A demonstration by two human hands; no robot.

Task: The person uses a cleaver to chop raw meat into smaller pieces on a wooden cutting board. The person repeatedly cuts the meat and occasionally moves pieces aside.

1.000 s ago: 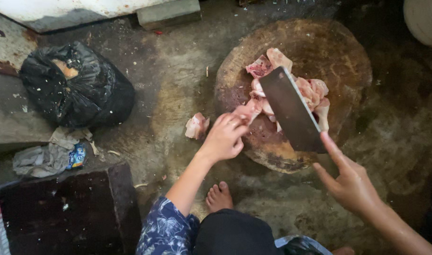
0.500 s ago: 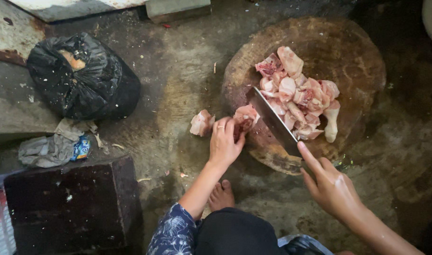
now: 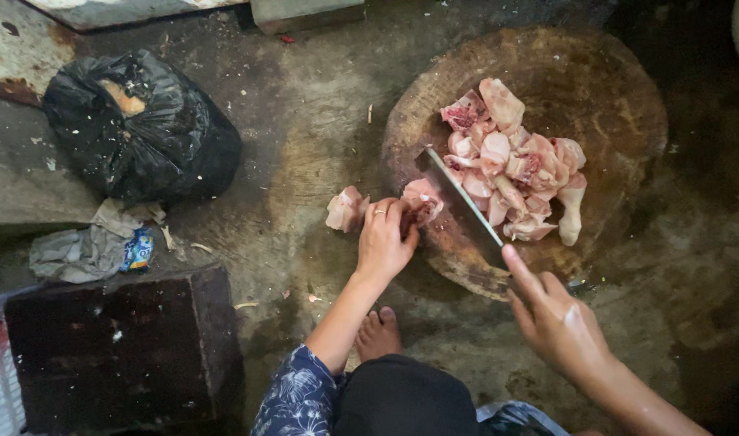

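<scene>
Two bare hands are working at a round wooden chopping block (image 3: 596, 89) that is sitting on a dark, stained concrete floor (image 3: 305, 105). The left hand (image 3: 384, 238) is pressing down on a piece of raw meat (image 3: 423, 199) at the near left edge of the block, with its fingers curled over the piece and grasping it; a ring is showing on one finger. The right hand (image 3: 557, 316) is clenching the handle of a cleaver (image 3: 464, 197), with the forefinger lying straight along the top of it. The handle itself is hidden inside the hand. The blade is standing edge-down on the block, running from the hand up and to the left, just beside the held piece and between it and a pile of cut meat (image 3: 515, 169). That pile of pink and white chunks is lying in the middle of the block, touching the far side of the blade.

One more chunk of meat (image 3: 345, 210) is lying off the block on the floor, just left of the left hand. A bare foot (image 3: 377, 333) is showing below the left forearm, and a blue flowered sleeve (image 3: 298, 396) is covering the upper arm. Farther left, a black plastic bag (image 3: 139, 129) is sitting well apart from the block, with crumpled paper (image 3: 83, 250) near it and a dark wooden box (image 3: 123, 347) below.
</scene>
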